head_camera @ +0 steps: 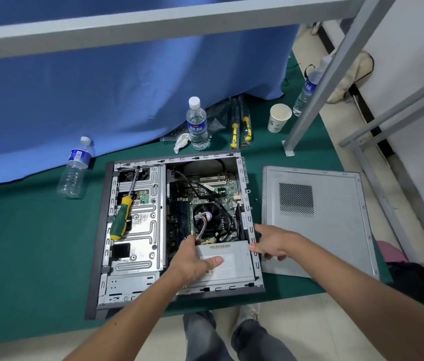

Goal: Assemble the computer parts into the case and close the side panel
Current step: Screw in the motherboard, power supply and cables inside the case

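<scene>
An open computer case (102, 230) lies on its side on a green mat. Inside are the motherboard with its black fan (209, 216) and a grey power supply (236, 261) at the near right corner. My left hand (192, 261) grips the power supply's left edge, thumb lying across its top, fingers by the cable bundle (203, 225). My right hand (270, 242) holds the case's right rim beside the power supply, fingers curled over the edge. The grey side panel (317, 222) lies flat to the right of the case. A green and yellow screwdriver (121, 217) rests on the drive cage.
Three water bottles (197, 125) (75, 169) (305, 91) and a paper cup (278, 118) stand behind the case. Two yellow-handled tools (240, 128) lie in bags near a blue curtain (117, 95). A metal frame leg (309, 105) stands at the right. My legs are below the mat's edge.
</scene>
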The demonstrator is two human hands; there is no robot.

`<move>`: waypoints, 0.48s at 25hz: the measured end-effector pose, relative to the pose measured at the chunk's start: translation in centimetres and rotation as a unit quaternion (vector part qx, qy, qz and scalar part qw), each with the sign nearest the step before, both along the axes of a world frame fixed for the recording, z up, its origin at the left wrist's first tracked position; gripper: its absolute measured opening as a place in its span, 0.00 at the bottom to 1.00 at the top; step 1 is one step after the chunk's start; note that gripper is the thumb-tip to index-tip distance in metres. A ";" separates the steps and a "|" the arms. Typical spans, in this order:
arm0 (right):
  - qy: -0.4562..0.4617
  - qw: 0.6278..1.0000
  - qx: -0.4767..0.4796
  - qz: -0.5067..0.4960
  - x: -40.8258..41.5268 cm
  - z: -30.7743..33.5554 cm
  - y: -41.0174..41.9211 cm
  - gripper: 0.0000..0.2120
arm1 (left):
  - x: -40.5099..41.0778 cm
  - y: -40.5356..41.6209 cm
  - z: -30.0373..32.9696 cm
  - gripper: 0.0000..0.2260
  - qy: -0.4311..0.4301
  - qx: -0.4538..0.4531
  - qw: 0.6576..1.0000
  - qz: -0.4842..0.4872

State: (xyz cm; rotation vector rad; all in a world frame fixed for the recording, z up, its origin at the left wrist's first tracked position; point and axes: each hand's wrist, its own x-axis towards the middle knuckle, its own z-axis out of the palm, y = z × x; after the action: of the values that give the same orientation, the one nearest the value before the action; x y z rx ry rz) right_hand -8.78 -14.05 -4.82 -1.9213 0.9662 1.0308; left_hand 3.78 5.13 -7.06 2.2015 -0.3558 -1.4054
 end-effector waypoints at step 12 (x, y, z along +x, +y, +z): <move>-0.023 0.999 -0.025 -0.003 -0.3 0.7 0.1 0.36 | -0.9 -0.8 1.1 0.33 -0.063 0.023 0.998 -0.009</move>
State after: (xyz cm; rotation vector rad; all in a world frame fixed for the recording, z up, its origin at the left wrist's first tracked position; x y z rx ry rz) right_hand -9.08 -13.97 -4.13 -1.9743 0.9794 0.9620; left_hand 2.92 4.29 -5.97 2.3374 -0.3923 -1.2991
